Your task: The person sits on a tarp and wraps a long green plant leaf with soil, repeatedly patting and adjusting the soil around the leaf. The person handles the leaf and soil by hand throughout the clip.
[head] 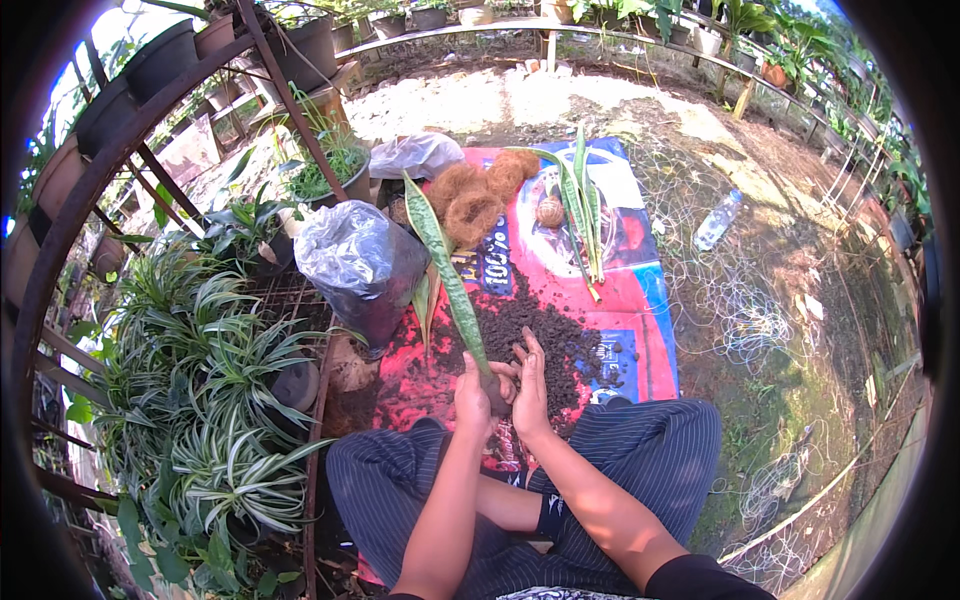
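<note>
My left hand [474, 397] closes around the base of a long snake plant leaf [448, 281], where a dark clump of soil [496, 396] shows. Against the same clump is my right hand [529, 386], cupped, its fingers pointing up and apart. Loose dark soil [525, 330] lies heaped on a red and blue printed sheet [652, 330] beyond my hands. Brown coconut fibre [474, 214] sits at the sheet's far side. Several more snake plant leaves [589, 217] lie at the right beside a small round fibre ball [550, 212].
A full plastic bag [360, 262] stands left of the soil, near potted spider plants [240, 472] and a rusty metal frame [56, 247]. On the ground at right are a plastic bottle [718, 220] and tangled string [757, 322]. Potted plants line a curved bench [510, 26] behind.
</note>
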Available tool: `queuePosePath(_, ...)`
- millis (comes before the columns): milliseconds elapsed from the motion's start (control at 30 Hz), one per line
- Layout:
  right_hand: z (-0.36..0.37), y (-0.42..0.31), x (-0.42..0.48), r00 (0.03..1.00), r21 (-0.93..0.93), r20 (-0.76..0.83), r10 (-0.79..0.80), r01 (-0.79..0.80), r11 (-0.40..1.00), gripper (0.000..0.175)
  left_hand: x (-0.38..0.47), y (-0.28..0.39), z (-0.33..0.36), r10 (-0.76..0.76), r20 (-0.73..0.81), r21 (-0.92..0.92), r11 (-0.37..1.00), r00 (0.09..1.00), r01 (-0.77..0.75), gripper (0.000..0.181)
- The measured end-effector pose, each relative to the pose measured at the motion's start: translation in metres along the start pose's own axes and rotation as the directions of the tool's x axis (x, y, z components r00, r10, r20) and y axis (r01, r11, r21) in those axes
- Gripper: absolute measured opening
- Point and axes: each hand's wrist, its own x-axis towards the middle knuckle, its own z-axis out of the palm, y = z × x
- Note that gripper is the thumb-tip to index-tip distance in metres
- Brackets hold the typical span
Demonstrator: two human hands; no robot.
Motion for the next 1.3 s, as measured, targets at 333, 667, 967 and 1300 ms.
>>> queuePosePath(333,0.006,-0.015,-0.006,0.954,0.409,0.301,-0.009,-0.12,0.905,0.075,-0.007,0.007,0.054,0.314,-0.513,0.243,0.946,0.799,-0.215,0.079)
queuePosePath(667,0.016,-0.008,-0.008,0.923,0.269,0.103,0.371,-0.385,0.883,0.028,-0.015,0.002,0.047,0.214,-0.709,0.032,0.962,0.672,-0.272,0.078)
queuePosePath(967,0.014,-0.017,0.001,0.876,0.384,-0.023,0.481,-0.437,0.813,0.024,-0.005,-0.011,0.039,0.143,-0.652,-0.043,0.973,0.744,-0.225,0.077)
queuePosePath(1300,-0.004,-0.027,0.01,0.932,0.203,0.362,0.029,-0.109,0.973,0.033,-0.008,-0.004,0.063,0.283,-0.591,-0.045,0.923,0.756,-0.381,0.073)
